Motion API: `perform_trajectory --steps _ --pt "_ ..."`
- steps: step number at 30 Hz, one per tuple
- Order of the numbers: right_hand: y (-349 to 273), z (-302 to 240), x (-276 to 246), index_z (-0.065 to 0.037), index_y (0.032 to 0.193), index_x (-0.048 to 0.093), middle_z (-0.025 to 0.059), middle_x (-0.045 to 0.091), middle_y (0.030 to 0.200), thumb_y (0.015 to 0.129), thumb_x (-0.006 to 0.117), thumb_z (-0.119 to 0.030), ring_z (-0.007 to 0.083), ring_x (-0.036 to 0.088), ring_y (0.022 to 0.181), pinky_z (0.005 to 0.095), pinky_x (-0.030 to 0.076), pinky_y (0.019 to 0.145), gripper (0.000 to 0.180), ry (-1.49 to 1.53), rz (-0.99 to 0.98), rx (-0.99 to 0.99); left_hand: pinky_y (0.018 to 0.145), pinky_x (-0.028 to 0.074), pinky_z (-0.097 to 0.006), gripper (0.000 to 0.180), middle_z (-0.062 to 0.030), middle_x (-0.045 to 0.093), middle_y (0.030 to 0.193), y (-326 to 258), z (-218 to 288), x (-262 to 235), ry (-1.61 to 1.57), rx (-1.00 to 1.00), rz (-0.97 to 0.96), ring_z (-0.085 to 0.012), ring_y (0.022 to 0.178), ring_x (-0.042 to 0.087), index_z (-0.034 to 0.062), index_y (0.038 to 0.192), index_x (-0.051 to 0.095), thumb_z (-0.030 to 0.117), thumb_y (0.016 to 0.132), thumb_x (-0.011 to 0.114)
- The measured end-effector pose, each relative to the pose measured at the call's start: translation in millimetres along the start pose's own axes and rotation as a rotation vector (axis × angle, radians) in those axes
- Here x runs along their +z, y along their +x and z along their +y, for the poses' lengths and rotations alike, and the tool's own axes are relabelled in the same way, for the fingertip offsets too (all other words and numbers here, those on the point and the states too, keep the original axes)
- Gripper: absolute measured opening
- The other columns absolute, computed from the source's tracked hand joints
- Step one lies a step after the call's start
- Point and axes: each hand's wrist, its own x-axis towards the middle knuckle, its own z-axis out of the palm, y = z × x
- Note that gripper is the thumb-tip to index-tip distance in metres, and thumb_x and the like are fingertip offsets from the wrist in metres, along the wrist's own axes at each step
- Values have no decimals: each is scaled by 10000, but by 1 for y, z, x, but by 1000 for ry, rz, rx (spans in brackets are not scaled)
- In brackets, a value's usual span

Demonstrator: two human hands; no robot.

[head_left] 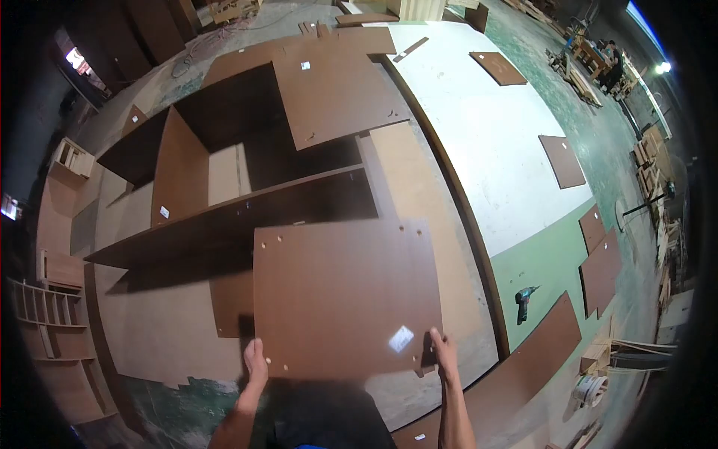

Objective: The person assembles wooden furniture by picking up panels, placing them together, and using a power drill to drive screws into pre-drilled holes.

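Note:
A brown wooden panel [344, 299] is raised in front of me, its broad face up, with small round holes near its corners and a white label close to the lower right. My left hand [256, 363] grips its left edge near the bottom corner, thumb on top. At the opposite edge, my right hand [443, 352] is closed on the same panel beside the label. Something dark shows by the right thumb, too unclear to name. Beyond the panel lies a partly assembled brown cabinet frame [247, 206], with an upright divider [179, 168] inside it.
Another large brown panel [336, 82] rests across the frame's far side. To the right, a cordless drill [525, 303] lies on a green surface, near a long brown board [523, 363] and a white sheet [479, 127] with small panels on it. Shelving [56, 322] stands far left.

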Motion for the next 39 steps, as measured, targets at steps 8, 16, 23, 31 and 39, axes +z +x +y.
perform_trajectory --steps 8,16,23,31,39 --pt "185 -77 87 36 942 619 65 602 779 836 659 -313 149 532 740 299 444 683 366 -154 156 -90 713 424 -364 395 -128 595 787 181 38 82 42 -2 51 -214 735 521 -55 871 565 290 988 412" --pt "276 -79 112 18 1046 614 138 584 889 855 641 -259 234 554 797 351 464 740 337 -400 229 -194 754 432 -343 404 -106 617 849 263 38 140 2 -50 18 -188 794 543 -55 923 563 296 1010 382" --pt "287 -48 95 23 1111 609 131 580 928 868 655 -206 219 582 779 327 485 697 337 -461 133 -86 924 423 -314 477 -87 614 1139 268 44 137 -265 -213 -182 -182 1026 567 -48 1193 553 352 1027 354" --pt "226 -26 37 27 1258 530 169 615 1115 889 646 -247 223 599 984 347 493 845 474 -281 150 -92 705 447 -318 718 -125 668 985 241 -1 102 -176 -397 181 -187 751 599 9 1121 574 627 965 244" --pt "109 110 -129 51 1246 546 129 632 1063 907 609 -219 166 590 870 291 478 713 438 -119 66 185 683 495 -327 607 -124 670 944 52 -43 100 -241 -681 130 -213 714 624 28 1113 556 557 978 291"
